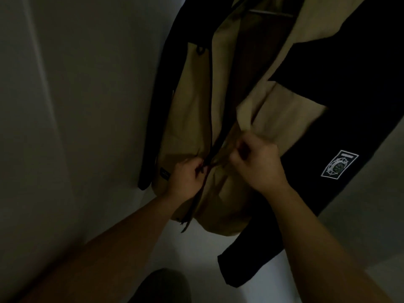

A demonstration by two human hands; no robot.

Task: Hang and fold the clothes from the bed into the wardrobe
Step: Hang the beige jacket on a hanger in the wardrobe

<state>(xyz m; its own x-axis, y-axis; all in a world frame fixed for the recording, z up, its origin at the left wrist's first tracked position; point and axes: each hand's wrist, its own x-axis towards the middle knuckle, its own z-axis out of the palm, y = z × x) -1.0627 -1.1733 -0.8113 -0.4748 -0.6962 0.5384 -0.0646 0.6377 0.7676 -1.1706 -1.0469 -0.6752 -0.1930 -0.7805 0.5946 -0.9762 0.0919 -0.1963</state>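
We find one jacket (192, 119), tan on the body with black sleeves and black trim, hanging upright in a dim, pale-walled space. It hangs close to the wall (87, 106) on our left. A thin light bar (271, 12) shows at the top inside the open collar; we cannot tell whether it is a hanger or a rail.

The jacket front is open from the collar down, and its two dark zip (215, 147) edges converge low on the front, where both hands work.

The left hand (185, 176) is closed, its fingertips pinching the zip at the point where the two edges meet. The right hand (255, 162) is also closed, its fingers curled round a fold of tan cloth on the jacket's other front edge, just beside the zip. The two hands sit near each other, with the zip between them. Both forearms are bare and reach up from the lower edge of the view.

The black sleeve on our right hangs down past the right forearm and carries a white-bordered rectangular patch (340, 164); its design is too small to read. A dark rounded shape (161, 285) lies at the bottom centre, and we cannot tell what it is
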